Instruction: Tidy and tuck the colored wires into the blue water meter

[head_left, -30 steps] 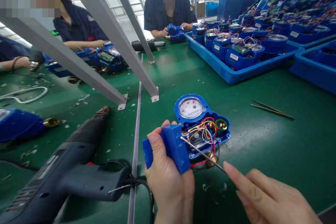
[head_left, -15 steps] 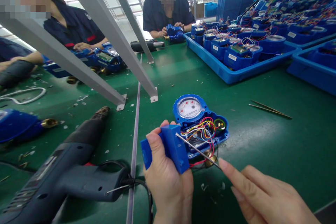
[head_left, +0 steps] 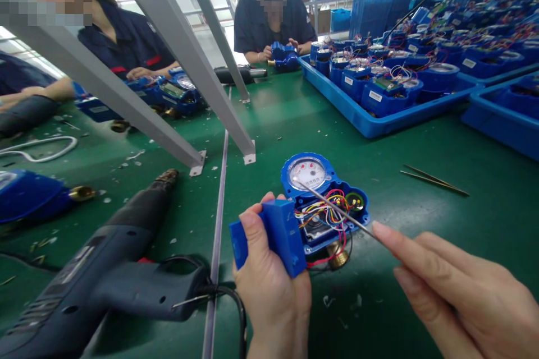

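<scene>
My left hand [head_left: 269, 269] is wrapped round a blue plastic housing piece [head_left: 284, 235], thumb over its near side. Just beyond it on the table is a blue water meter [head_left: 365, 210], its compartment open and full of red, yellow and white wires [head_left: 326, 214]. A round white dial [head_left: 309, 173] forms its far end, and a brass fitting [head_left: 339, 256] shows at its near side. Between the fingers of my right hand [head_left: 446, 280] is a thin metal rod [head_left: 345, 215]. Its tip appears over the dial; whether it touches cannot be told.
A heat gun [head_left: 101, 269] lies at left, near another blue meter [head_left: 31, 196]. Tweezers [head_left: 435, 180] lie at right. Blue trays [head_left: 370, 128] of wired meters stand behind. Grey slanted posts [head_left: 210, 67] rise from the table. Two co-workers handle meters across it.
My right hand has moved up and right; the rod's tip has gone from the blue housing piece to over the dial. My left hand keeps its hold, and the view has shifted slightly.
</scene>
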`<state>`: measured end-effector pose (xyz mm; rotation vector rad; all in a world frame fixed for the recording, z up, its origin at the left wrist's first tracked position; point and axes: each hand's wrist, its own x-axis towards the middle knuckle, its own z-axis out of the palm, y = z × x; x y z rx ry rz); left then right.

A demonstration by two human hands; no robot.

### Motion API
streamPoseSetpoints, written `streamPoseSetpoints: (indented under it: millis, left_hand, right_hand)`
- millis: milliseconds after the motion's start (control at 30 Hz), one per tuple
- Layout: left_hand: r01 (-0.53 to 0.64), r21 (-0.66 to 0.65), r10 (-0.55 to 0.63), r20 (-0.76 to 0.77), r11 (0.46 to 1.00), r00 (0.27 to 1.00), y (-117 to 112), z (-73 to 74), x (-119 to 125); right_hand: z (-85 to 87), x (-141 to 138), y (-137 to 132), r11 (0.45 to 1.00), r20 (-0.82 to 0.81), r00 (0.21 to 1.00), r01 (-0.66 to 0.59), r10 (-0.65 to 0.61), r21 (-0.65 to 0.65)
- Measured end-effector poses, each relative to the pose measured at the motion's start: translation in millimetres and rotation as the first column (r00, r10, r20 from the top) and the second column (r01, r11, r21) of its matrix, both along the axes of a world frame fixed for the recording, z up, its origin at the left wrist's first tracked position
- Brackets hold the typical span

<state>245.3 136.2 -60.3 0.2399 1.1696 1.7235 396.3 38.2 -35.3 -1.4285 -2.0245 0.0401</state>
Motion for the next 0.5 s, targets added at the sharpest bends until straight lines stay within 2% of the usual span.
streamPoseSetpoints:
  millis: [100,200,500]
  left_hand:
    - [-0.002,0.012,0.003,-0.003,1.0,1.0,-0.5,-1.0,0.0]
    - [0.013,0.035,-0.012,-0.014,0.999,1.0,-0.9,-1.8,0.3]
    - [-0.015,0.027,0.015,-0.005,1.0,1.0,0.6,0.4,1.3]
  right_hand:
    - [-7.4,0.4,-5.8,0.998,0.119,0.992,-0.033,0.039,-0.054]
    - [-13.7,0.9,-12.1,0.997,0.171,0.984,-0.031,0.043,-0.073]
    - [-10.7,3.7,-14.0,0.999,0.221,0.974,-0.045,0.05,-0.029]
